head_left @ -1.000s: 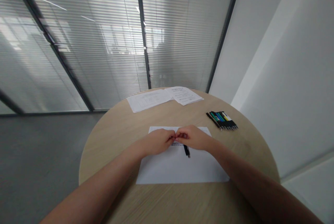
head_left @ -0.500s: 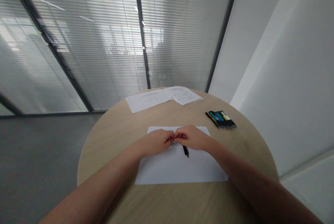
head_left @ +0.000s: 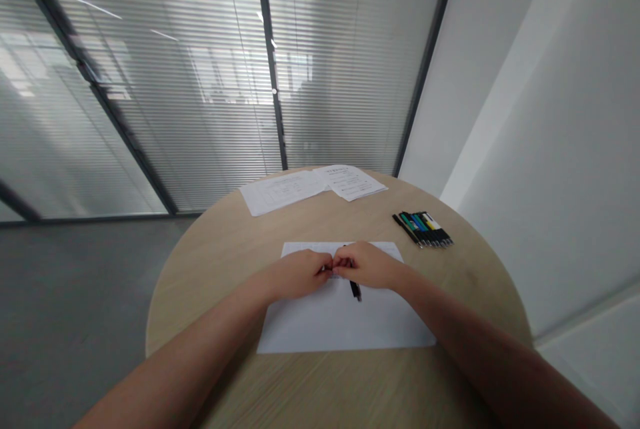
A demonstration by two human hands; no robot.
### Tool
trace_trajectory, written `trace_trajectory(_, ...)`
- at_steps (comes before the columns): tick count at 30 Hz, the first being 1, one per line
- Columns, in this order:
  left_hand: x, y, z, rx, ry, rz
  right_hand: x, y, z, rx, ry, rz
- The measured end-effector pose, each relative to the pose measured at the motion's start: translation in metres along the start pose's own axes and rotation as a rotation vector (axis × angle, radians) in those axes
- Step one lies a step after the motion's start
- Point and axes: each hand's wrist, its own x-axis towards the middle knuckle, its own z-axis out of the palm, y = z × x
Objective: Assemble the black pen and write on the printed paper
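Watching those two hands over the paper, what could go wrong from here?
The black pen lies under the right hand, so a wrist movement might roll it or knock it aside. The left hand and right hand meet over the white sheet, which could crease or slide if either presses or drags.

Blk pen: far end now vis. past R hand.

Both forearms are angling inward from the lower corners. The left hand and right hand are meeting at the fingertips, fingers curling, backs facing up.
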Motion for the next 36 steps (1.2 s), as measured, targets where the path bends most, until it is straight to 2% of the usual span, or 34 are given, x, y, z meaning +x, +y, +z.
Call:
trace_trajectory(7,0.0013,-0.0038,0.0023,-0.042,-0.004,0.034,-0.0003,-0.0015,-0.0017,-0.011,0.009,-0.003)
trace_trajectory(14,0.0015,-0.0040,0.0012,-0.029,0.049,0.004,0.0000,0.0009,-0.0025,-0.010,0.078,-0.022)
trace_trajectory(30,0.0046,-0.0047,0.0002,-0.080,0.118,0.021,-0.0013,0.0003,-0.0084,0.002,0.157,-0.078)
trace_trajectory(36,0.0057,-0.0076,0.0019,-0.065,0.148,-0.021,-0.0023,0.0018,-0.0074,0.031,0.168,-0.091)
